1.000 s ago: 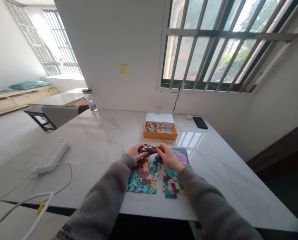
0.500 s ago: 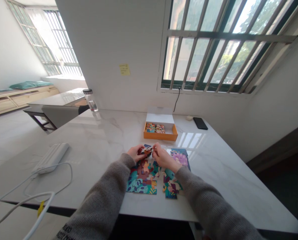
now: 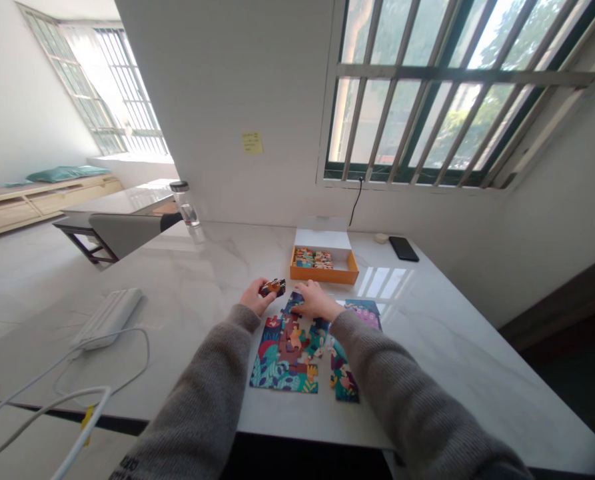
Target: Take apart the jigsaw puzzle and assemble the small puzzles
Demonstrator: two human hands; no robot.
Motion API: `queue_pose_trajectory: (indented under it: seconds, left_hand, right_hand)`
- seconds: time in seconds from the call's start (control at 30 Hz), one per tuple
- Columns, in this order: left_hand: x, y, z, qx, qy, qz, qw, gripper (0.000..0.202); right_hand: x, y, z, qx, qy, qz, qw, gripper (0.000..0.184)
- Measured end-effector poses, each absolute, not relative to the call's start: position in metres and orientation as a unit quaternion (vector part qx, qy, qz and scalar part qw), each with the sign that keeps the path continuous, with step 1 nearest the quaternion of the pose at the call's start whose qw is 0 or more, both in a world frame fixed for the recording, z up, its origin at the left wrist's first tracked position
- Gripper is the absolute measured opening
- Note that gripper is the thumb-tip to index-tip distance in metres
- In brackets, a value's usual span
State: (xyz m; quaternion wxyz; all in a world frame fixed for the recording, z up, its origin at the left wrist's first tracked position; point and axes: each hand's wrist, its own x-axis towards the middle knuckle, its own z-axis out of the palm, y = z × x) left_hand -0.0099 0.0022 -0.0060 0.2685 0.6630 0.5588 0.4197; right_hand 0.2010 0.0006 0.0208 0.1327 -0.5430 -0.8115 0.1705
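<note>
- Gripping a small jigsaw cluster (image 3: 272, 287) between thumb and fingers, the left hand (image 3: 255, 297) is nearly closed and is hovering just left of the puzzle; whether this is 1 piece or several joined, I cannot tell.
- Pressing down on the far edge of the main jigsaw section (image 3: 284, 357), the right hand (image 3: 316, 300) is lying open, apparently holding nothing.
- Lying nearer the person and right of the right hand, a smaller jigsaw section (image 3: 344, 385) is sitting partly under the right sleeve (image 3: 402, 387).
- Standing beyond the hands, an orange box (image 3: 324, 272) is holding loose jigsaw pieces (image 3: 313, 259).
- Risking trouble, the right hand's pressure or a dragging sleeve could be shifting unlocked pieces across the glossy marble table (image 3: 202, 267).
- Loosening its pinch, the left hand could be dropping the cluster onto the puzzle.
</note>
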Motion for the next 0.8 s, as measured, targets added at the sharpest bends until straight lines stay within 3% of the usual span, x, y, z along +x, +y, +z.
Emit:
queue_pose_trajectory:
  seconds: [0.23,0.43,0.53,0.63,0.7,0.8]
  left_hand:
    - [-0.01,0.001,-0.004,0.658,0.555,0.416,0.294,0.032]
    - [-0.002,0.0,-0.001,0.643,0.548,0.411,0.343,0.033]
    - [0.012,-0.006,-0.002,0.643,0.521,0.409,0.384,0.039]
    - [0.028,-0.013,-0.002,0.635,0.481,0.405,0.448,0.047]
    - [0.034,-0.018,-0.001,0.625,0.461,0.41,0.477,0.051]
    - [0.039,-0.021,0.0,0.607,0.444,0.417,0.51,0.053]
  right_hand:
    - [0.211,0.006,0.029,-0.519,-0.803,0.231,0.179,0.015]
    - [0.249,-0.015,0.037,-0.481,-0.736,0.365,0.305,0.033]
    - [0.258,-0.029,0.036,-0.437,-0.669,0.464,0.382,0.031]
    - [0.254,-0.039,0.032,-0.406,-0.635,0.518,0.406,0.029]
    - [0.247,-0.042,0.028,-0.424,-0.649,0.498,0.388,0.026]
    - [0.237,-0.046,0.023,-0.5,-0.703,0.359,0.356,0.026]
